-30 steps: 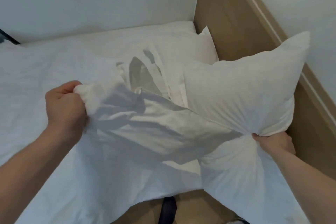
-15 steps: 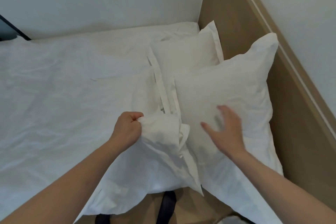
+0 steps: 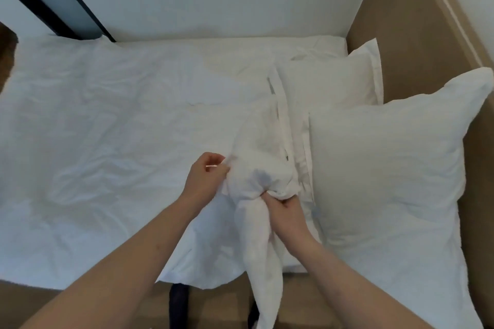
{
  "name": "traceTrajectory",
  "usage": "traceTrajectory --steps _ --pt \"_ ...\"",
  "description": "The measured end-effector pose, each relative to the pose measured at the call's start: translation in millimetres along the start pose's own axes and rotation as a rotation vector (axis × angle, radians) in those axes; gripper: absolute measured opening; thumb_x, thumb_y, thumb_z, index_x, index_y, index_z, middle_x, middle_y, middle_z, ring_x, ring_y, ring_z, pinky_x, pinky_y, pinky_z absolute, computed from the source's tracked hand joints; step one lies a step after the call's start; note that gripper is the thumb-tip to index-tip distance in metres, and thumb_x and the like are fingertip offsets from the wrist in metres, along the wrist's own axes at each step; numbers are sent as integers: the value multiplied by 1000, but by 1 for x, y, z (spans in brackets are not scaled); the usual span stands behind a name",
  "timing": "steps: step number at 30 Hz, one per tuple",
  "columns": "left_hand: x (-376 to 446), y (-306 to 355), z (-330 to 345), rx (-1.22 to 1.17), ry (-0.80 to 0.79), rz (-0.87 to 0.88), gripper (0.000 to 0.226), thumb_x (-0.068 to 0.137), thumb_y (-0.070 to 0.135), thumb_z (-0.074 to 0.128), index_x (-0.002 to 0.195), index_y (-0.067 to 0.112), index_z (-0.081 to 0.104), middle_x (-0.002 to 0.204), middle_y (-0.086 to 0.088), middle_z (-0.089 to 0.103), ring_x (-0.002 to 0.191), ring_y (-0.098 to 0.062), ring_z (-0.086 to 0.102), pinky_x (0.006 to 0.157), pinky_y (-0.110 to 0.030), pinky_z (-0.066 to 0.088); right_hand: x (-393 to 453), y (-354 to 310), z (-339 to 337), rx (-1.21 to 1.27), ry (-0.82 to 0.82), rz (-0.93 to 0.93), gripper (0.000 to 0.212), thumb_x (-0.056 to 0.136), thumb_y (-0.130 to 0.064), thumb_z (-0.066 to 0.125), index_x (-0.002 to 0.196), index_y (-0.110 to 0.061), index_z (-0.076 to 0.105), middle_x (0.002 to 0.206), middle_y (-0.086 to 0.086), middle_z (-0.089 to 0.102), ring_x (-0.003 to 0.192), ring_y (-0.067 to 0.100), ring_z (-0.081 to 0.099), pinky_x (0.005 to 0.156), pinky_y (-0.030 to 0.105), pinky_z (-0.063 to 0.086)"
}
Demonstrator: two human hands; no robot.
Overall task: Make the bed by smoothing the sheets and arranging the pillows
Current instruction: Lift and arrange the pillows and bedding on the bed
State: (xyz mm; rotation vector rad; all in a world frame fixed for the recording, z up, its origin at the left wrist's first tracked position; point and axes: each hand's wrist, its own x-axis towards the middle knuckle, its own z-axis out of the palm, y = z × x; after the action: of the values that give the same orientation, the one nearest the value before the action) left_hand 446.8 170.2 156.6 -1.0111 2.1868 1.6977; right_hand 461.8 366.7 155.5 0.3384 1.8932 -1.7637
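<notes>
From my head camera: my left hand [image 3: 207,177] is clenched on a bunch of the loose white pillowcase [image 3: 263,168], gripping its left edge just above the bed. My right hand [image 3: 284,207] is grasping the same cloth lower down, fingers curled round a twisted gather, and a long tail of the pillowcase hangs from it past the near edge of the bed. The wrinkled white sheet [image 3: 107,147] spreads across the bed to the left and far side. To the right, a big bare pillow [image 3: 382,168] leans against the tan headboard [image 3: 401,35], just beside my right hand. Farther back, a second pillow [image 3: 328,83] in its case lies in the far right corner, touching the headboard. Far left, a dark window frame [image 3: 69,5] runs down to the bed.
</notes>
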Motion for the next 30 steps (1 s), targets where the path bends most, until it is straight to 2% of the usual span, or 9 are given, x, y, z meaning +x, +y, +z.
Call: traceTrajectory --steps 3,5,8,10,13,16,21,25,30 --pt "-17 -75 -47 68 81 -97 39 91 40 71 124 25 59 123 8 59 110 -11 59 78 -24 44 11 -8 19 5 66 64 38 87 -34 72 125 -34 67 114 -17 73 107 5 68 95 31 55" --pt "-30 -128 -67 255 -31 -120 65 77 44 84 131 32 51 122 14 52 114 -12 54 88 -29 45 13 -13 39 36 87 130 32 88 -28 70 119 -24 71 109 -8 77 105 16 71 95 38 58" --pt "-25 -189 -73 597 -198 -133 112 48 75 86 143 41 39 136 14 53 125 -18 55 97 -40 52 9 -26 68 131 -1 216 15 94 -11 63 105 -12 74 95 1 79 92 20 76 75 31 61" --pt "-9 -208 -66 564 -154 -149 125 50 77 83 154 32 29 148 7 48 131 -26 53 102 -45 51 11 -28 84 156 -36 243 12 93 -7 61 96 -9 73 83 2 77 75 15 75 61 27 59" --pt "20 -209 -60 426 -57 -124 72 80 54 76 142 26 50 138 1 61 123 -29 60 97 -39 51 19 -26 102 140 -5 221 15 91 -6 60 99 -8 73 82 2 75 75 15 73 61 25 56" --pt "43 -209 -81 523 -66 0 16 96 36 63 105 36 75 117 5 74 110 -23 67 88 -32 52 28 -20 120 108 100 194 18 92 -9 61 105 -11 74 97 3 79 89 20 76 78 32 59" --pt "30 -196 -159 453 -172 90 9 93 32 63 94 31 72 104 14 74 98 -14 66 90 -32 52 50 5 133 -408 392 80 16 94 -27 67 106 -17 68 112 5 74 106 25 69 94 40 52" --pt "54 -138 -230 169 35 100 15 93 21 64 79 18 69 80 5 72 79 -15 66 74 -28 45 39 9 148 -755 620 -93 88 85 -20 71 155 -7 20 155 18 37 144 31 35 117 39 31" --pt "118 -28 -248 159 99 227 21 99 20 53 92 8 69 88 -3 67 84 -20 57 68 -27 37 -19 36 231 -1052 88 -463 115 77 -38 84 163 -24 7 169 1 7 156 22 10 125 40 17"
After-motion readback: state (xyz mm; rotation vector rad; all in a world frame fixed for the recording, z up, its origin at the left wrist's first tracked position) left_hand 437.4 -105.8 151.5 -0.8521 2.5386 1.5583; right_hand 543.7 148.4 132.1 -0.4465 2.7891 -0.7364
